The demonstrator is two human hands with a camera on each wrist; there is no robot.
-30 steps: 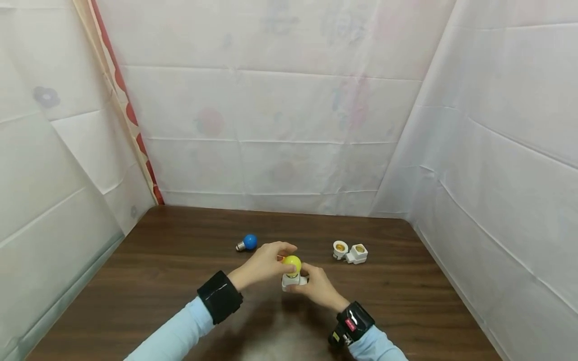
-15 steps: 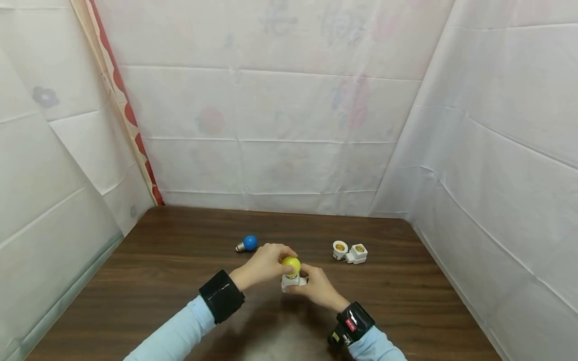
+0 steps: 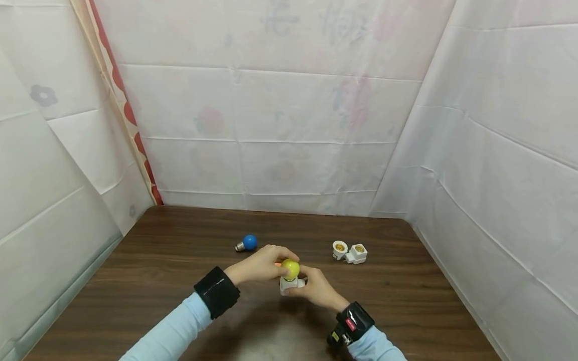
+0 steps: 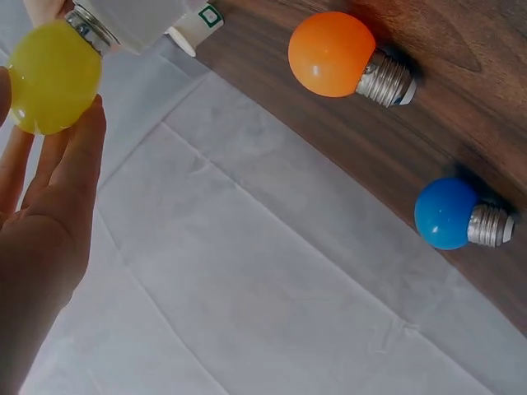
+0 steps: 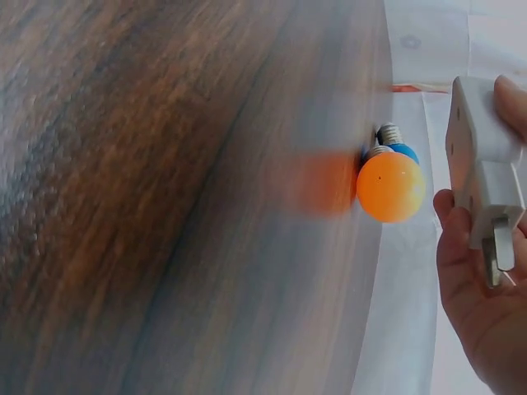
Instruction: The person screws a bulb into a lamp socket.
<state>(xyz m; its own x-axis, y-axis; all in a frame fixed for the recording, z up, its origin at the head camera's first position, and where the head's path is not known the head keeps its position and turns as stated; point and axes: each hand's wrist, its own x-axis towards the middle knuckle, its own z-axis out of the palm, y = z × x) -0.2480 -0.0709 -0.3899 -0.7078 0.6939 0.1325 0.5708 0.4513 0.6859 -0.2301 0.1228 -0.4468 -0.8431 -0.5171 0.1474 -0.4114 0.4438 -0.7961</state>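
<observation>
Left hand: the left hand [image 3: 259, 264] reaches in from the left, its fingers [image 4: 70, 156] cupped lightly around the yellow bulb [image 3: 291, 268]; the grip is on the bulb's round glass, fingertips touching it on the near side.
Right hand: the right hand [image 3: 316, 288] holds the white socket adapter [image 3: 289, 285] from the right, thumb and fingers wrapped about its body; its grip is clenched on the adapter, plug prongs [image 5: 496, 253] pointing out past the palm.
Yellow bulb: it sits upright in the top of the white socket adapter, held just above the desk [image 3: 180, 260] near the middle, between the two hands. In the left wrist view its metal screw base [image 4: 89, 26] shows partly at the adapter's mouth; how far it is seated I cannot tell.
Orange bulb: the orange bulb [image 4: 332, 54] lies on its side on the desk close to the hands, mostly hidden behind the left hand in the head view.
Blue bulb: the blue bulb [image 3: 247, 242] lies on its side farther back and to the left, metal base pointing left, apart from the hands.
Spare sockets: two more white sockets [image 3: 350, 251] rest together on the desk to the right of the hands, touching each other, their brass-lined openings facing up.
Surround: white sheeting [image 3: 289, 125] hangs on three sides of the desk.
Wrists: a black band [image 3: 217, 293] on the left wrist, a black device [image 3: 349, 323] on the right; light blue sleeves [image 3: 176, 331].
</observation>
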